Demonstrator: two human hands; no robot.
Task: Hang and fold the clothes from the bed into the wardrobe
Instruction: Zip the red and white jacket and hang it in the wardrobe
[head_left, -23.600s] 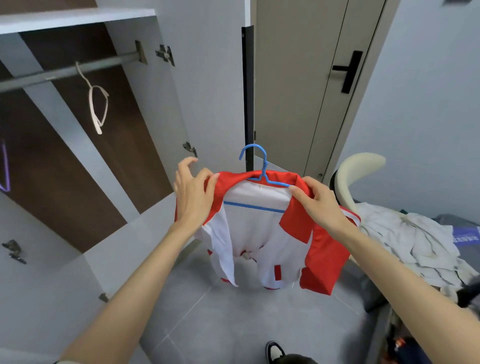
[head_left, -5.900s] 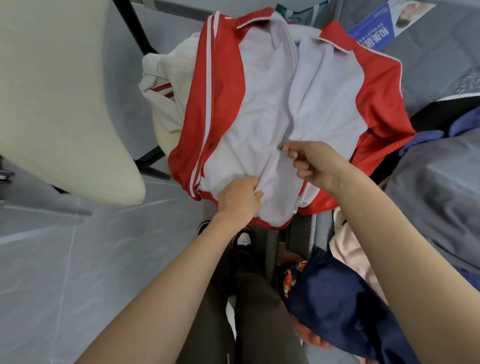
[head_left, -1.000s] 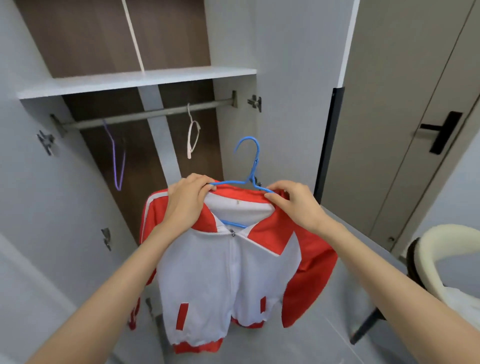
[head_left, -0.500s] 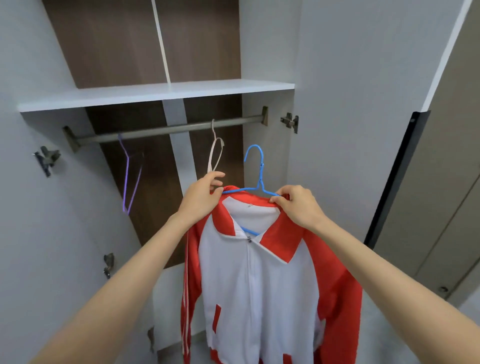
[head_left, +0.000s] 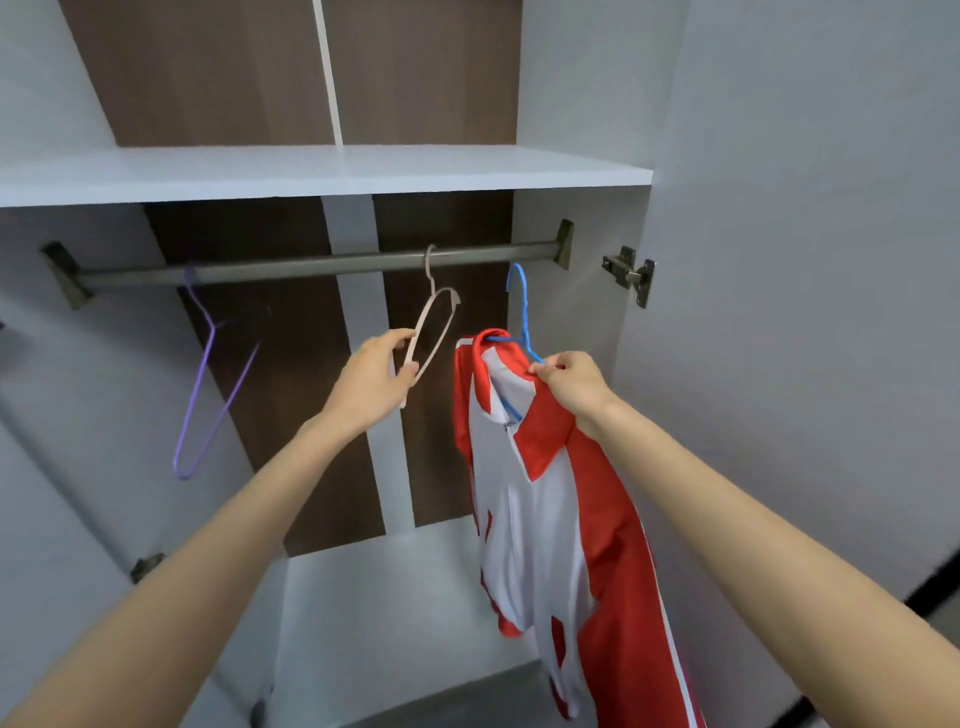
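Observation:
A red and white jacket (head_left: 540, 499) hangs zipped on a blue hanger (head_left: 521, 306). My right hand (head_left: 574, 382) grips the hanger's shoulder and the collar, holding the hook just under the wardrobe rail (head_left: 311, 265) near its right end. My left hand (head_left: 371, 382) holds the lower part of an empty beige hanger (head_left: 434, 325) that hangs on the rail just left of the blue one.
A purple hanger (head_left: 208, 384) hangs empty further left on the rail. A white shelf (head_left: 322, 169) runs above the rail. The open wardrobe door (head_left: 805, 260) with its hinge (head_left: 628, 273) stands close on the right. The wardrobe floor (head_left: 384, 613) lies below.
My left hand has let go of the jacket and taken the beige hanger. My right hand has lifted the blue hanger to the rail and turned the jacket edge-on.

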